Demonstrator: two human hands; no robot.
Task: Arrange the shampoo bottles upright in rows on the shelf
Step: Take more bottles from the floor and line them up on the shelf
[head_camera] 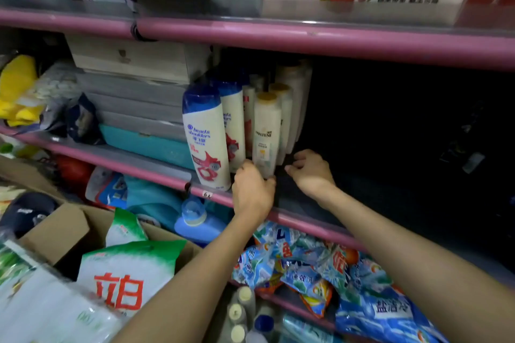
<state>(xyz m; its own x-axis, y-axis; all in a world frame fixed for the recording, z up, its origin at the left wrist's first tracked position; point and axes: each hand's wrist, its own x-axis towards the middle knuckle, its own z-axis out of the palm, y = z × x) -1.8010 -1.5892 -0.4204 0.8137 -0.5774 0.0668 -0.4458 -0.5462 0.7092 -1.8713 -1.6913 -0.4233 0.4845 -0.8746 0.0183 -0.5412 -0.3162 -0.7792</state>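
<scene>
Both forearms reach in: left hand (pixel 252 192) fingers wrap the Pantene bottle (pixel 266 133), right hand (pixel 310 171) loosely curled, empty; rows (pixel 239 120) started, shelf (pixel 306 220) mostly bare.

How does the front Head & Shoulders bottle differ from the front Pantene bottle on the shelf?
The white plastic Head & Shoulders bottle with the blue cap is wider and bears a red design; the slim cream Pantene bottle with the gold cap is narrower and plainer. The left hand grips the Pantene bottle's base; the Head & Shoulders bottle stands untouched. Both stand upright at the front edge of the pink-edged shelf.
</scene>
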